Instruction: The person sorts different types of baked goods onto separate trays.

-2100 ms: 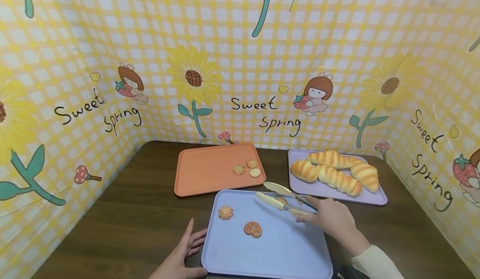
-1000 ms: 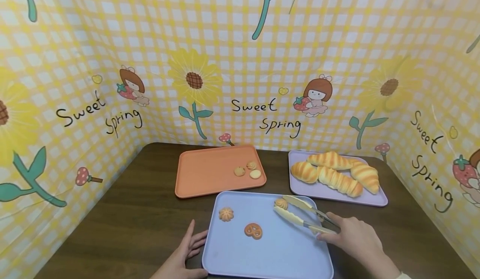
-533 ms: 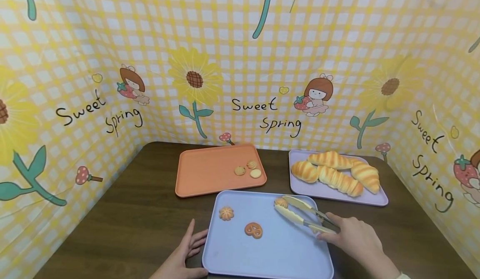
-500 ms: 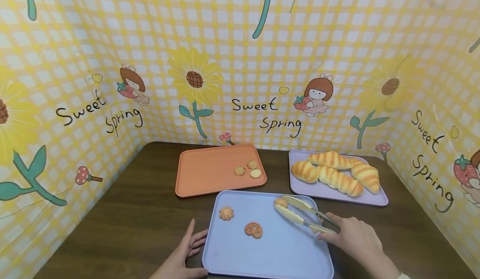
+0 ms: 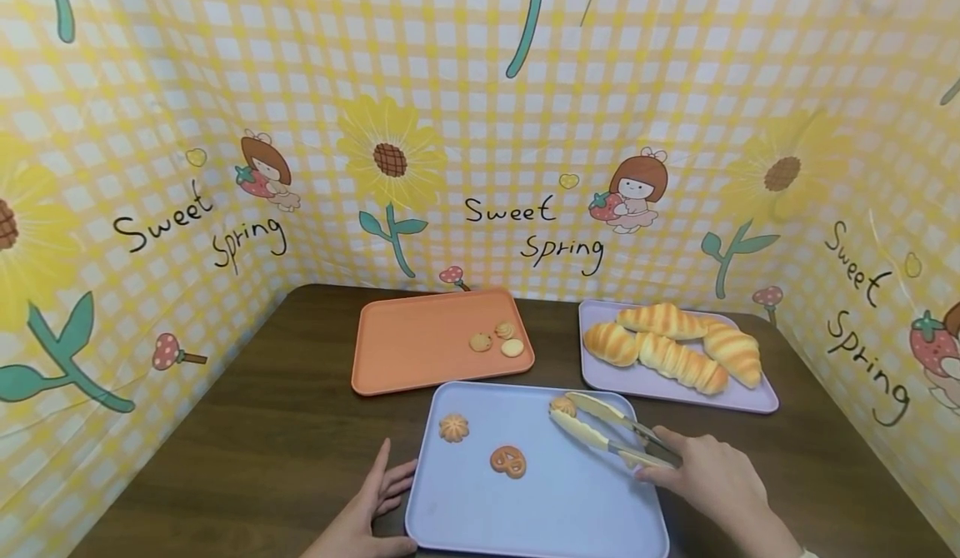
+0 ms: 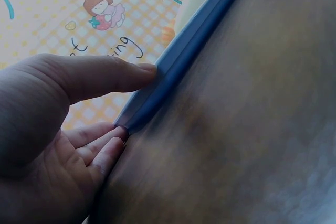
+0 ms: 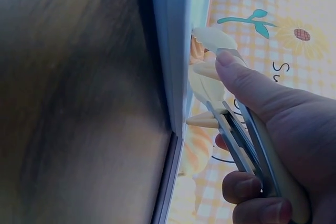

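My right hand (image 5: 712,475) grips a pair of tongs (image 5: 600,433) with cream tips and metal arms. The tips straddle a swirl cookie (image 5: 562,406) at the back right of the light blue tray (image 5: 525,520), one on each side of it. On that same tray lie a pretzel cookie (image 5: 508,461) and a flower-shaped cookie (image 5: 453,428). My left hand (image 5: 363,504) touches the tray's left edge with its fingers spread. In the left wrist view its thumb (image 6: 113,77) lies along the tray's rim (image 6: 184,56), with other fingertips at the lower edge.
An orange tray (image 5: 412,341) behind bears three small cookies near its right end. At the back right, a lilac tray (image 5: 761,400) holds several breads (image 5: 678,362). The trays stand on a dark wooden table (image 5: 247,458), with a checked cloth (image 5: 495,125) hung around it.
Since the oldest frame, my right hand has drawn back to the right, and the tong tips have come down around the swirl cookie. My left hand has stayed at the tray's edge.
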Tool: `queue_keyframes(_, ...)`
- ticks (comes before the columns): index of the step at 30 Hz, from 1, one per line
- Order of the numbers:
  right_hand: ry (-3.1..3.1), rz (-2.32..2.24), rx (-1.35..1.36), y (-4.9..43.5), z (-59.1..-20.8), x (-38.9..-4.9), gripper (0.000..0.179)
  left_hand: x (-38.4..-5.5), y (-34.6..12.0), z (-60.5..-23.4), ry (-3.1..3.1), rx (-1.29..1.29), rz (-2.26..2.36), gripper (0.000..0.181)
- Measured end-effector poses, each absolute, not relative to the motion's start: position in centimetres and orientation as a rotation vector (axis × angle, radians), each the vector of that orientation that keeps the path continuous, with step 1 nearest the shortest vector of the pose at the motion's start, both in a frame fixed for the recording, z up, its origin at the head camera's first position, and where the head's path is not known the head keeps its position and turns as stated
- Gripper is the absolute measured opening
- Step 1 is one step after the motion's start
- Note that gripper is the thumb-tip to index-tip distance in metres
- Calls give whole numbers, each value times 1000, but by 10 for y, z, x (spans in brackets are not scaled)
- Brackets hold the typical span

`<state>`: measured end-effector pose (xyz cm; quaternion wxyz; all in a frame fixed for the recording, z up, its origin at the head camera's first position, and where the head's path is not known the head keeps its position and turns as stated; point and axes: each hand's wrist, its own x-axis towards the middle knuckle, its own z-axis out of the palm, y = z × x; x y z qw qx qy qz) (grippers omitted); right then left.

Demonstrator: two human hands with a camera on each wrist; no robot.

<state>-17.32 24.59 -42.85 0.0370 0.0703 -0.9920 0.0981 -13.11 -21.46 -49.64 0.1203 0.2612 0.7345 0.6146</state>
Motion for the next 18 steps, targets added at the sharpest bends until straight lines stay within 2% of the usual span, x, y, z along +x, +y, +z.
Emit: queue_keyframes(18, -3011, 355, 254, 242, -421, -173, 82, -131, -215, -496, 2169, 792, 1795, 120)
